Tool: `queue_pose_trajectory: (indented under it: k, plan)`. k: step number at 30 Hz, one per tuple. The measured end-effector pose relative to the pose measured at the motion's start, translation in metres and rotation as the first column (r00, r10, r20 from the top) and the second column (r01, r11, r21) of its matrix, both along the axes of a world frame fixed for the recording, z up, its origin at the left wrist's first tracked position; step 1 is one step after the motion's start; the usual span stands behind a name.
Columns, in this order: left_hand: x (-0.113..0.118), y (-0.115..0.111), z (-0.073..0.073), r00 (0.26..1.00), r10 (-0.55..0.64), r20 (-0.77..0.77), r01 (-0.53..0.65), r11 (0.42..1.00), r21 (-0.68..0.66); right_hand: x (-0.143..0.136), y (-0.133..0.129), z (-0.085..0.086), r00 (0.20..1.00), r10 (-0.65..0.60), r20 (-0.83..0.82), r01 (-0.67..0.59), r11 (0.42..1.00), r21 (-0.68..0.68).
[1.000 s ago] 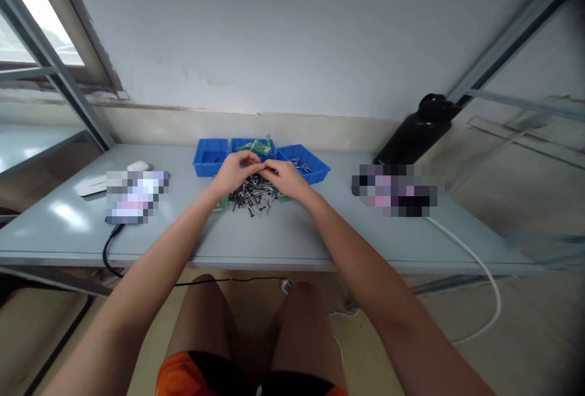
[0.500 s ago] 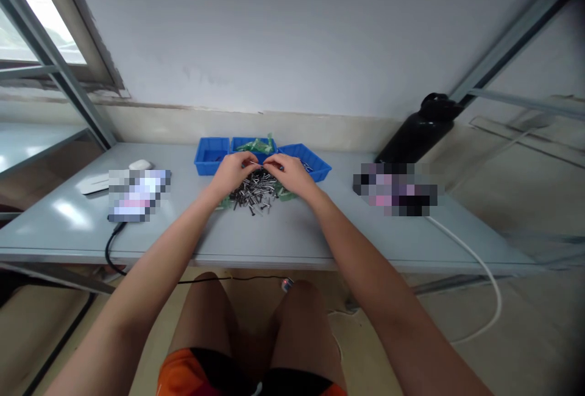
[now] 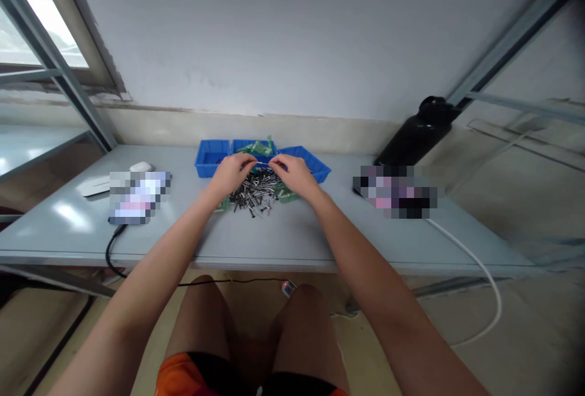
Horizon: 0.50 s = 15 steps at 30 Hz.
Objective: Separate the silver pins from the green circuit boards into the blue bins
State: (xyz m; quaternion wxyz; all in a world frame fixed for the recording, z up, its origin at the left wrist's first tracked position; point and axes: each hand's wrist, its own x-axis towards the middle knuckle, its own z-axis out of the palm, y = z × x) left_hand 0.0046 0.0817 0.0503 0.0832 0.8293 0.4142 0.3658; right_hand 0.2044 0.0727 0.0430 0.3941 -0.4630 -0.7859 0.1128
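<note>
My left hand (image 3: pixel 234 173) is closed in a pinch above a pile of loose metal screws (image 3: pixel 256 192). Between its fingertips and those of my right hand (image 3: pixel 292 172) runs a thin pale screw (image 3: pixel 261 163), small and partly covered. The right hand is pinched too, its fingertips at the other end of that thin piece. Behind the hands stand three blue bins: a left bin (image 3: pixel 206 169), a middle bin (image 3: pixel 234 145) with green plastic wrapping (image 3: pixel 256 148) in it, and an angled right bin (image 3: pixel 322 173) partly hidden by the right hand.
More green plastic (image 3: pixel 287 194) lies beside the pile on the grey table (image 3: pixel 269 240). At the left are a phone (image 3: pixel 139 198) with a black cable and a white case (image 3: pixel 141 167). A black bottle (image 3: pixel 414 137) and a blurred-out object (image 3: pixel 395 192) with a white cable are at the right.
My hands have drawn slightly apart; the right hand has shifted a little to the right, and more of the thin piece shows between the fingertips. The pile and bins look the same.
</note>
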Motion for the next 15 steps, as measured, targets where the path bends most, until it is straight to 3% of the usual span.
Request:
queue_pose_trajectory:
  k: [4,9,12,15]
  plan:
    - [0.000,0.000,-0.001,1.000,0.001,-0.009,-0.001,1.000,0.012,-0.003,-0.005,0.000,0.996,0.073,-0.055,-0.074,0.997,-0.024]
    - [0.002,0.001,-0.003,1.000,-0.004,-0.009,0.004,1.000,0.023,-0.005,-0.007,0.000,0.989,0.141,0.056,-0.143,0.988,0.049]
    - [0.001,0.002,-0.003,0.999,0.037,0.018,-0.037,0.999,0.019,0.002,-0.003,0.003,0.995,0.068,0.076,-0.074,0.994,0.085]
    - [-0.001,0.001,-0.002,0.997,0.075,-0.005,-0.075,0.997,0.007,0.019,0.003,0.005,0.981,-0.158,0.114,0.149,0.985,0.087]
